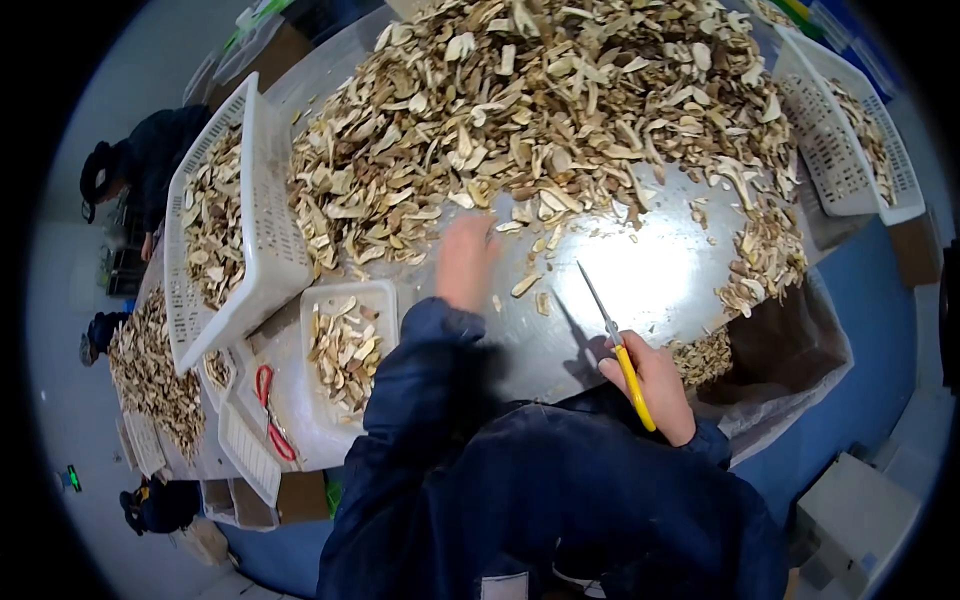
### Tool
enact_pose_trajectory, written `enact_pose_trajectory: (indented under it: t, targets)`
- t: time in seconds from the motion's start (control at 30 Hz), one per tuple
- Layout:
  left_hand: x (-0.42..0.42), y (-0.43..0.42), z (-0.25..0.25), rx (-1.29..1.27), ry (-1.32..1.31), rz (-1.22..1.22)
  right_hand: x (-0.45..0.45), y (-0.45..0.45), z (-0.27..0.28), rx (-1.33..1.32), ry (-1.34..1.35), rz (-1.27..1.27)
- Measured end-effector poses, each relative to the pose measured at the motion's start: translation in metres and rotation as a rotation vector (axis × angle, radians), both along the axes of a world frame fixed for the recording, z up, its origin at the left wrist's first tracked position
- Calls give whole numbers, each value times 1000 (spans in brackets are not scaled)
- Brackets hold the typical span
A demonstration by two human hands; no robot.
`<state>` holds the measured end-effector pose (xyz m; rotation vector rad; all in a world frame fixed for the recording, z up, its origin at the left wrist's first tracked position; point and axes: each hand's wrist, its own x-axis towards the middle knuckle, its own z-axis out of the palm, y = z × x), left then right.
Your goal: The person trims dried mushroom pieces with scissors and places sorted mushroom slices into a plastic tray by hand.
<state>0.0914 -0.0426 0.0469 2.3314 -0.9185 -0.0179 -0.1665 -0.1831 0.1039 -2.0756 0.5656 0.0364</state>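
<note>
A metal bench (520, 355) with a bright glare on its bare middle stands over a blue floor (875, 300). A broad heap of sliced mushrooms (560, 110) covers the bench's far side and thins to scattered slices toward the near edge. A person in dark clothing (165, 150) is beyond the left end. The white perforated crate (272, 235) at the heap's left side is loaded with slices; a second perforated crate (825, 155), by the right edge, also holds some. Against the near right edge, a plastic-lined bin (800, 375) contains smaller mushroom pieces (703, 358). Toward the near left corner, a shallow white tray (390, 300) carries loose slices, with a red-handled tool (268, 410) beside it. The left hand (466, 262) reaches forward to the heap's near fringe, too blurred to tell whether its fingers grasp anything. The right hand (655, 385), at the near edge, has its fingers wrapped around yellow-handled scissors (632, 385), blades angled toward the heap above bare metal.
</note>
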Motion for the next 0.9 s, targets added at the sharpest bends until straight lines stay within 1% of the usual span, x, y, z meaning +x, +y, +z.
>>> enact_pose_trajectory:
  t: [0.07, 0.17, 0.2, 0.3, 0.4, 0.43, 0.53, 0.57, 0.63, 0.73, 0.77, 0.83, 0.9]
  targets:
    - [7, -22, -2, 96, 43, -7, -7, -1, -6, -13, -4, -10]
    - [16, -23, -17, 135, 29, -66, -7, -1, -6, -12, 9, -24]
    - [16, -21, -15, 149, 32, -88, -7, 1, -6, -4, 16, -28]
    - [7, -8, -5, 51, 359, -40, -1, -1, -9, -4, 3, -4]
    - [-10, -1, 20, -305, 1049, -26, 8, -1, -7, -14, -7, 26]
    - [-16, 1, 25, -323, 1112, -41, 9, 0, -8, -52, 33, 54]
    - [-32, 3, 42, -350, 1243, -64, 11, 2, -3, 22, -19, 71]
    - [-35, 3, 42, -330, 1261, -88, 11, 1, -4, 46, -90, 89]
    - [-38, 4, 43, -289, 1291, -134, 9, 1, -5, 65, -107, 78]
    - [-37, 3, 32, -48, 1028, -379, 9, -1, -8, 145, -85, 6]
    - [-35, -1, 26, -26, 797, -312, 7, -3, -10, 180, -68, -29]
    - [-25, -14, 14, 16, 337, -179, 6, -5, -7, 141, -36, -53]
    - [-6, -28, 8, -73, 153, -158, 3, -7, -7, 105, -42, -70]
